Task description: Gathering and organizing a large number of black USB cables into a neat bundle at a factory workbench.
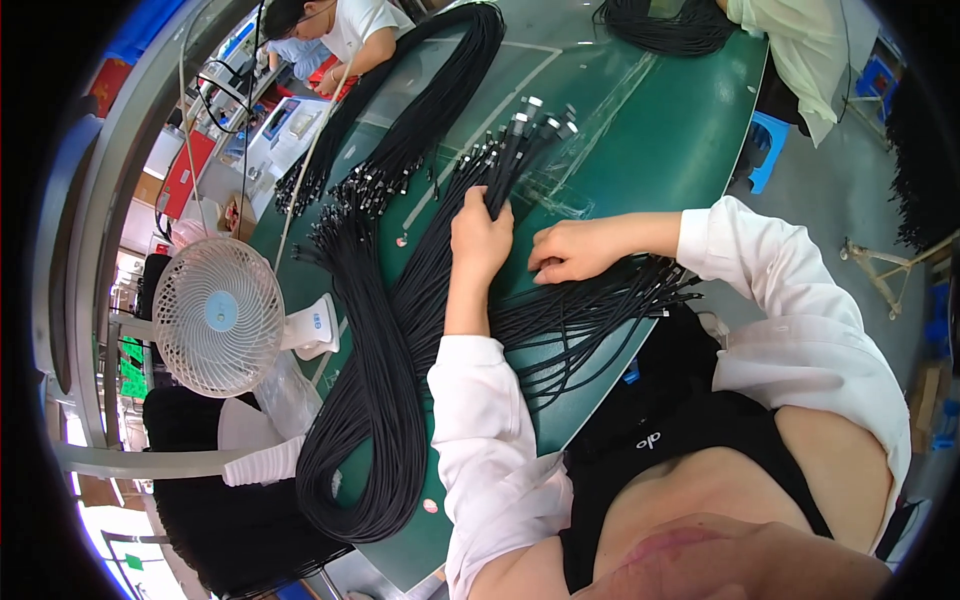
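Green tabletop [690, 130] carries black cables [372, 400], whose thick loop bends at seven o'clock from the left hand [482, 238]; a white fan [220, 312] stands at eight. That hand grips a cable bunch [507, 168] aimed at one o'clock. At three o'clock the right hand [572, 250] has bent fingers; whether it pinches anything, I cannot tell. Holding near the connectors [534, 103], ends level, should limit tangling. Small lettering marks the black top [665, 440] and fan base
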Action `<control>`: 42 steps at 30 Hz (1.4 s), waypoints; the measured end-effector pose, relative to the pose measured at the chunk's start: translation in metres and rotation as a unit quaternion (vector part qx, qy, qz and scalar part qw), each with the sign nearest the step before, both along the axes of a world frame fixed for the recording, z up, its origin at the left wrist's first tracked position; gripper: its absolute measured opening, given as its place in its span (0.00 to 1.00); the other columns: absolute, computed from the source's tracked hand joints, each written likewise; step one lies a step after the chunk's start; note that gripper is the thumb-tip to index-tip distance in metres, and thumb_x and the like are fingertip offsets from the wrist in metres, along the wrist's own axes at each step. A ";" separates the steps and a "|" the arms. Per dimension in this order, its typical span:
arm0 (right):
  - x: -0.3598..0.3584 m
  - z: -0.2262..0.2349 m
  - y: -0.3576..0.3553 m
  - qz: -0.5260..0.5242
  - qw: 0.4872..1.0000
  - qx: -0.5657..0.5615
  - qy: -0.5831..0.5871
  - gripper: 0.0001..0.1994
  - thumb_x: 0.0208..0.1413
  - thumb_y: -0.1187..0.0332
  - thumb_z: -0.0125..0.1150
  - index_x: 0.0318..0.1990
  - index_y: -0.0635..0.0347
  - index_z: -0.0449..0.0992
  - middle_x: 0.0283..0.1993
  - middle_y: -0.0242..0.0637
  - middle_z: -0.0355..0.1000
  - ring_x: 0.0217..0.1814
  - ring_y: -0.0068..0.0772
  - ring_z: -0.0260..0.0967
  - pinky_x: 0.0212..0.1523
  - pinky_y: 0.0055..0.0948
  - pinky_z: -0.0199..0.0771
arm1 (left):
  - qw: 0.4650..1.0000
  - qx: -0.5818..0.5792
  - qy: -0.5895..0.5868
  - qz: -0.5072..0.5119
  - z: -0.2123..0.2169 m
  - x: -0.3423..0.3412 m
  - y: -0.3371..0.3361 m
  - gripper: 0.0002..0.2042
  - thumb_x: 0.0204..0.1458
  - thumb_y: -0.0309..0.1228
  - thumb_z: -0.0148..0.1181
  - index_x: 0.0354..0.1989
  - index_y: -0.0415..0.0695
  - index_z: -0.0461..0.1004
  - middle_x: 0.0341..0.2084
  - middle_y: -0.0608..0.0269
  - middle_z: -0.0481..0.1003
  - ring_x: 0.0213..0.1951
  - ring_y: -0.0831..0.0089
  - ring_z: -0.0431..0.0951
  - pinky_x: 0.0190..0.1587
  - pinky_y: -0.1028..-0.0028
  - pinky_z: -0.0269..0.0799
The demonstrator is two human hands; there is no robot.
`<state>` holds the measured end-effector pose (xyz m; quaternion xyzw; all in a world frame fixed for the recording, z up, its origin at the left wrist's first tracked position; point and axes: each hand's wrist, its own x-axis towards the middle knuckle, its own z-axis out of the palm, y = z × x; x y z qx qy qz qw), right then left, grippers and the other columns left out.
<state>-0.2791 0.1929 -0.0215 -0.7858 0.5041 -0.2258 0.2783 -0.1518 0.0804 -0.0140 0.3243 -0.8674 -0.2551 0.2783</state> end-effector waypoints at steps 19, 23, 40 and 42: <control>0.045 0.143 -0.063 -0.154 0.901 -0.240 -0.327 0.15 0.59 0.63 0.46 0.45 0.66 0.66 0.35 0.33 0.70 0.38 0.20 0.66 0.40 0.20 0.66 | 0.900 0.234 0.340 -0.141 0.074 0.051 0.003 0.09 0.51 0.26 0.54 0.37 0.34 0.66 0.22 0.59 0.72 0.21 0.76 0.71 0.25 0.80 0.68; 0.036 0.152 -0.065 -0.129 0.922 -0.234 -0.279 0.16 0.58 0.59 0.47 0.43 0.64 0.69 0.34 0.29 0.69 0.36 0.17 0.64 0.39 0.20 0.65 | 0.893 0.242 0.338 -0.175 0.076 0.057 0.001 0.09 0.50 0.26 0.55 0.37 0.36 0.66 0.21 0.63 0.70 0.18 0.80 0.66 0.23 0.82 0.62; 0.063 0.081 -0.051 -0.135 0.930 -0.192 -0.284 0.09 0.48 0.72 0.60 0.36 0.68 0.73 0.33 0.34 0.66 0.28 0.22 0.69 0.30 0.20 0.69 | 0.809 0.323 0.468 -0.145 0.047 0.073 -0.002 0.09 0.46 0.19 0.57 0.37 0.32 0.69 0.30 0.55 0.74 0.30 0.70 0.75 0.37 0.75 0.71; 0.061 0.078 -0.051 -0.136 0.918 -0.156 -0.339 0.08 0.49 0.73 0.59 0.36 0.68 0.74 0.33 0.34 0.66 0.28 0.22 0.68 0.29 0.20 0.70 | 0.817 0.342 0.430 -0.173 0.048 0.075 0.000 0.09 0.46 0.19 0.56 0.37 0.31 0.69 0.30 0.55 0.74 0.30 0.71 0.75 0.38 0.75 0.71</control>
